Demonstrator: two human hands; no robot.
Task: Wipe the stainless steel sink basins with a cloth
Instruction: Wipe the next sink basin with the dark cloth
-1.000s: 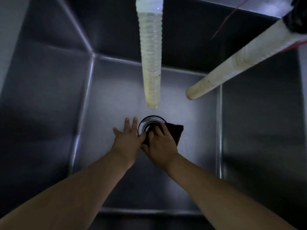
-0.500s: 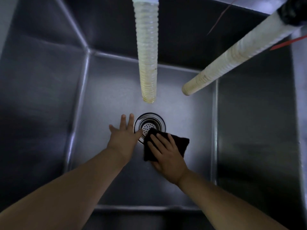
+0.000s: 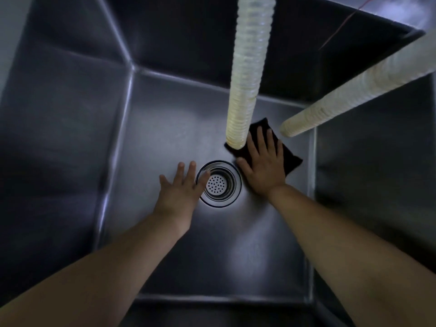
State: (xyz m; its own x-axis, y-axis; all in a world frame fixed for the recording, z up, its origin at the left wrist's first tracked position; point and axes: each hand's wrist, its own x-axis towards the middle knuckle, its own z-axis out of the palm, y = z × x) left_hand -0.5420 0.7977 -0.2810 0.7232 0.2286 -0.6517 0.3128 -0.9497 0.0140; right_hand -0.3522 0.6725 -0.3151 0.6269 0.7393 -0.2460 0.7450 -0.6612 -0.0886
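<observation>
A dark cloth (image 3: 286,153) is pressed flat onto the floor of the steel sink basin (image 3: 169,128) by the right hand (image 3: 264,167), fingers straight, just right of and behind the drain strainer (image 3: 219,184). The left hand (image 3: 180,188) is laid flat with fingers spread beside the drain, nothing gripped. Two ribbed hoses (image 3: 247,72) are hung above, one end partly covering the cloth.

I'm at a commercial-style kitchen: a deep steel sink basin (image 3: 70,142), ribbed hoses (image 3: 247,79) hanging at twelve o'clock.
</observation>
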